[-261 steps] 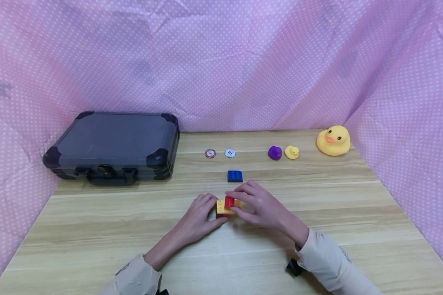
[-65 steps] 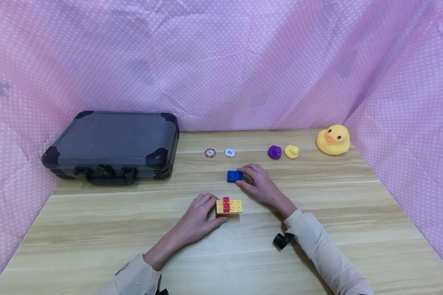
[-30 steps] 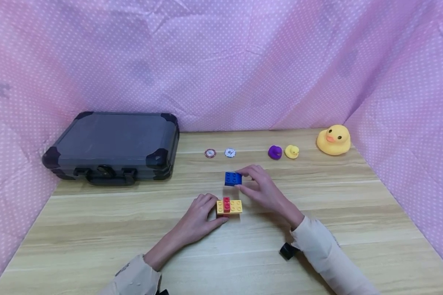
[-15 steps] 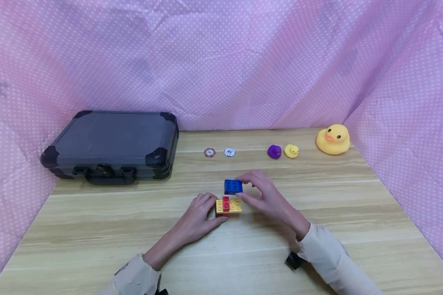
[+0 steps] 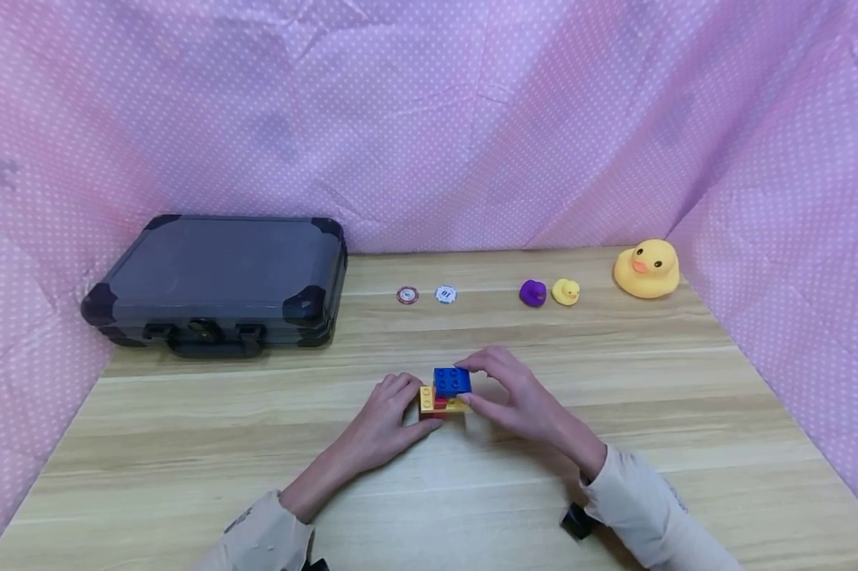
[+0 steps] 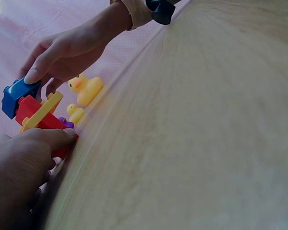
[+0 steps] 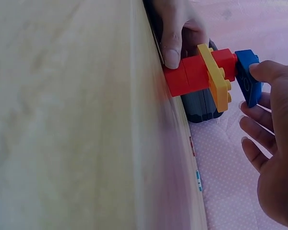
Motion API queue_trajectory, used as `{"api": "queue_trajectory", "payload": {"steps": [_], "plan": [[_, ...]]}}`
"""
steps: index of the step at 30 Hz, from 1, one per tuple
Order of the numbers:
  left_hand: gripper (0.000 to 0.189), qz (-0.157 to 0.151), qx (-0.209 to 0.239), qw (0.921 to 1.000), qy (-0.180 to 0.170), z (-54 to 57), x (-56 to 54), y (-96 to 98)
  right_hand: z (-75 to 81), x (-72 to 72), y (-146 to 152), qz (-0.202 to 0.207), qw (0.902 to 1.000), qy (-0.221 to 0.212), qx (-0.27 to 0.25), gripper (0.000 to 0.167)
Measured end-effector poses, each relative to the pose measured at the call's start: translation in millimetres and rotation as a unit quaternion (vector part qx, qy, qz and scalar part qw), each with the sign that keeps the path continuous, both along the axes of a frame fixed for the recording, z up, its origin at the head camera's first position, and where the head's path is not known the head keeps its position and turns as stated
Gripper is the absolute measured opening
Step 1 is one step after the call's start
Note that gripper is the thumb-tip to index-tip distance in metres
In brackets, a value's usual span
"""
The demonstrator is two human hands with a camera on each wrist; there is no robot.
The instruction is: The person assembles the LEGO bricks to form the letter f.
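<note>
My left hand point(image 5: 382, 416) grips the base of a small toy-brick stack on the table. The stack's lower red bricks point(image 7: 187, 75) carry a yellow plate point(image 7: 215, 79) with bare studs, and a narrower upper red brick point(image 7: 224, 58) sits on that plate. Between thumb and fingers, my right hand point(image 5: 520, 399) pinches a blue brick point(image 5: 452, 381) with a sloped side. In the right wrist view the blue brick is tilted, one end right at the upper red brick's top. From the head view it covers much of the yellow plate.
A grey case point(image 5: 218, 270) with black corners lies at back left. Behind the stack are a red poker chip point(image 5: 407, 295) and a white poker chip point(image 5: 446, 294). Rightward sit a purple duck point(image 5: 532, 293), a small yellow duck point(image 5: 565, 292) and a large yellow duck point(image 5: 646, 270).
The right hand first placed the upper red brick on the yellow plate. It then picked the blue brick off the table and brought it nearer, over the stack. The left hand stayed put.
</note>
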State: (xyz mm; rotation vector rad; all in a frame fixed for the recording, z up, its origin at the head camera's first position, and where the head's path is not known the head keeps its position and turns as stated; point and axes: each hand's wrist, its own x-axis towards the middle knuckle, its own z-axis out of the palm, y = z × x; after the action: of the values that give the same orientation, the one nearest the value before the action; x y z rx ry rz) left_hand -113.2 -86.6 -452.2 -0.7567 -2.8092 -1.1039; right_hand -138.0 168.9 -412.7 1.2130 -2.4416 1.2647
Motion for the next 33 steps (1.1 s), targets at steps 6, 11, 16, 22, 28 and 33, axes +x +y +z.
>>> {"api": "queue_trajectory", "payload": {"steps": [6,11,16,22,28,33], "plan": [[0.037,0.001,0.002,1.0000,-0.008,-0.2,0.5,0.1,0.5,3.7,0.7,-0.002,0.9999,-0.006,0.013,0.038],[0.038,-0.001,0.001,1.0000,-0.010,-0.2,-0.3,0.1,3.3,4.4,1.6,0.003,0.9999,-0.004,0.015,0.039],[0.037,-0.001,0.002,1.0000,-0.007,0.8,-0.8,-0.3,6.0,3.8,0.2,0.012,0.9998,0.007,0.017,0.040],[0.037,-0.006,0.003,1.0000,-0.001,0.2,-0.1,0.1,6.4,3.9,-1.0,0.019,0.9990,0.032,0.023,0.038],[0.037,-0.006,0.001,1.0000,0.004,-0.9,-0.4,-0.4,7.2,4.7,-0.4,0.015,0.9983,0.041,0.040,0.039],[0.037,-0.007,0.001,1.0000,0.004,-0.3,-1.6,-0.8,8.3,3.3,0.1,0.012,0.9969,0.049,0.060,0.039]]}}
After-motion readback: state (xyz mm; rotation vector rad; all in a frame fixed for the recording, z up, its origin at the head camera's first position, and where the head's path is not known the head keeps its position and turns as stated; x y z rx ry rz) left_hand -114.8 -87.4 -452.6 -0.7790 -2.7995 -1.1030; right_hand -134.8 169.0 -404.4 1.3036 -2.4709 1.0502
